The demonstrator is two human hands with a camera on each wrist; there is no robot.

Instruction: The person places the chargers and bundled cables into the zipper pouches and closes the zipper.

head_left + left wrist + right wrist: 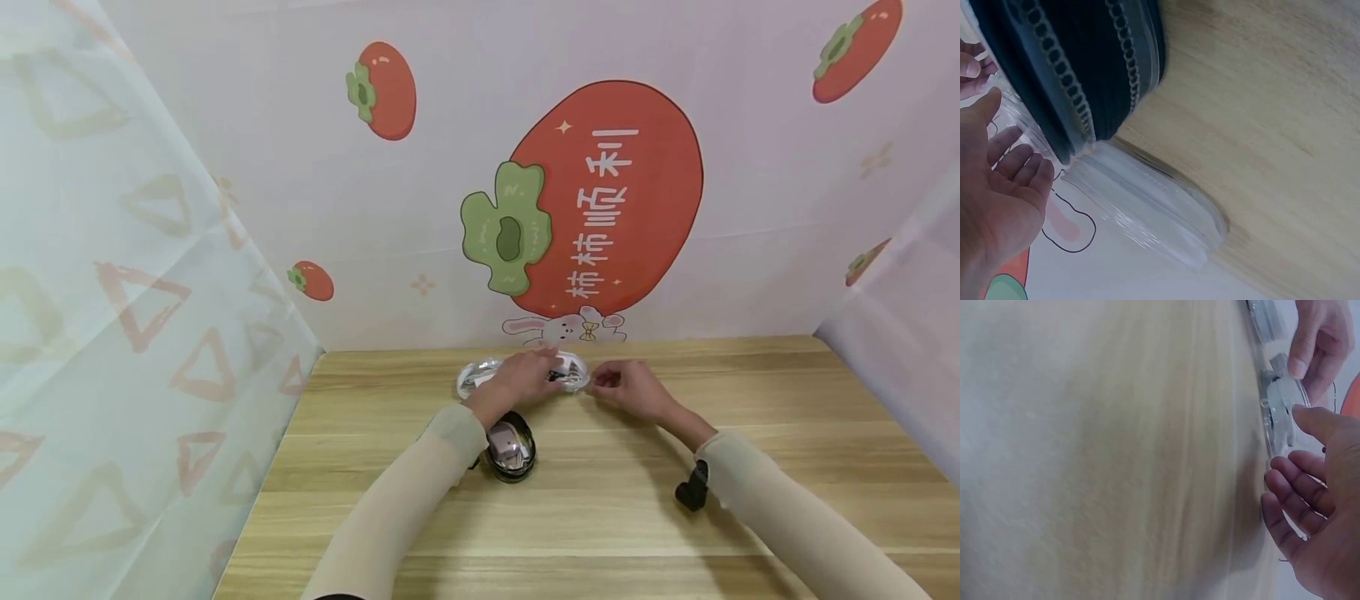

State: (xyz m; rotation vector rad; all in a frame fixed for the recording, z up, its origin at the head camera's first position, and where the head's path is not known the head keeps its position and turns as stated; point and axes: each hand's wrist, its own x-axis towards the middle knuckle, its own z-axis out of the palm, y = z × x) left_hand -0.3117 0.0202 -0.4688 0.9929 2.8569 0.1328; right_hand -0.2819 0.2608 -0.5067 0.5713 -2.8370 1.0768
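Observation:
Near the back edge, my left hand (pixel 528 375) grips a clear oval pouch (pixel 576 375) with white, cable-like contents, its thumb on the near side in the right wrist view. My right hand (pixel 628 387) is at that pouch's right end, thumb and fingers apart and loosely bent, fingertips at its edge. Another clear pouch (pixel 1154 206) lies to the left, partly behind my left forearm. Closer to me, below the left wrist, stands a black-trimmed oval pouch (pixel 512 450) with a see-through top and a pale pinkish block inside.
The wood-grain table (pixel 600 517) runs back to a printed cloth wall (pixel 757 275) with persimmon pictures. A patterned cloth side (pixel 150 375) bounds the left, and another cloth side (pixel 900 317) the right. A black strap device (pixel 693 487) is on my right wrist.

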